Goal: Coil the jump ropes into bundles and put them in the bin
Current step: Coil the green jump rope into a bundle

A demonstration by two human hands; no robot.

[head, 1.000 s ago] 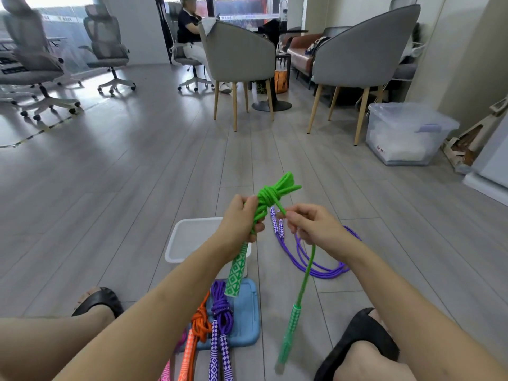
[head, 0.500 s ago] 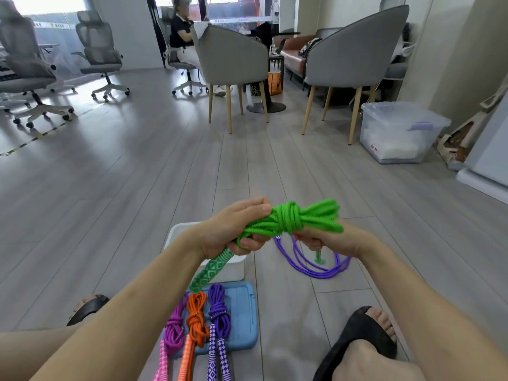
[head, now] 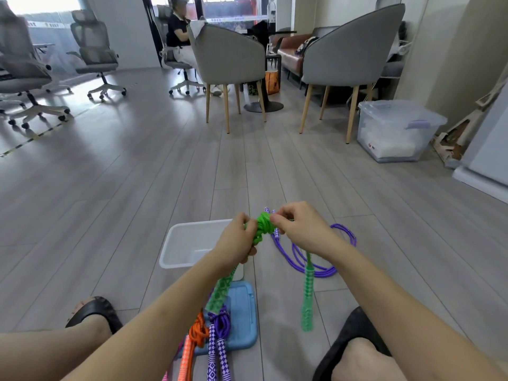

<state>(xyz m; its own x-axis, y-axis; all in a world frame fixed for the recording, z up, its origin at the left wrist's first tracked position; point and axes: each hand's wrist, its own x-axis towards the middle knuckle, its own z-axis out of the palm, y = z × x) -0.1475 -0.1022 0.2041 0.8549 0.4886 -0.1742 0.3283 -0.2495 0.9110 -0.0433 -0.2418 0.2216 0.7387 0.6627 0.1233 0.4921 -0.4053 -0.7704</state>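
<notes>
Green jump rope [head: 263, 226] bundle held above the white bin's [head: 176, 243] right edge, left hand [head: 237, 240] fingers curled around it, right hand [head: 295, 226] pinching its knot, both handles dangling

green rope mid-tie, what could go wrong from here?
1. The green bundle is held only at the knot by the left hand and right hand; a slip may loosen the coils.
2. One green handle dangles free and could snag the purple rope on the floor.
</notes>
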